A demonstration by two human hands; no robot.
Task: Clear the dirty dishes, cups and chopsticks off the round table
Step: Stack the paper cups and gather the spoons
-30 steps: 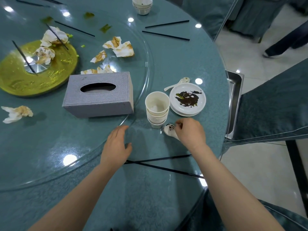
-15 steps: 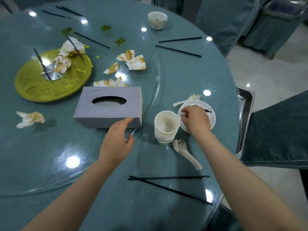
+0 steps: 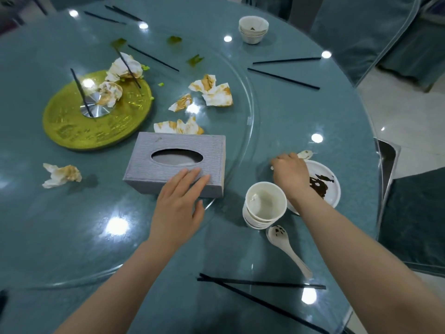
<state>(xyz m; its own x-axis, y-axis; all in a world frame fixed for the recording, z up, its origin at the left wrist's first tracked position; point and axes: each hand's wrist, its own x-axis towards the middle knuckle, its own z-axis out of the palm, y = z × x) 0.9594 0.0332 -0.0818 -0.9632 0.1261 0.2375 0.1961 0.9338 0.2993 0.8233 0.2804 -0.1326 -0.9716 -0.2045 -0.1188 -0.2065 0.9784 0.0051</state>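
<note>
Right hand (image 3: pixel 290 174) reaches over the dirty plate (image 3: pixel 331 189), centre right, grip curled on the spoon (image 3: pixel 304 155) beyond, likely to gather it; left hand (image 3: pixel 179 203) rests flat, fingers apart, on the tissue box (image 3: pixel 175 162).

A single head-worn wide-angle view looks forward and steeply down, close above the near edge of the round desk (image 3: pixel 301 121).

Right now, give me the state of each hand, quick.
Left hand: open, straight fingers resting on the grey tissue box.
Right hand: fingers curled at the handle of the far spoon beside the plate; whether it has a grip cannot be told.
</note>
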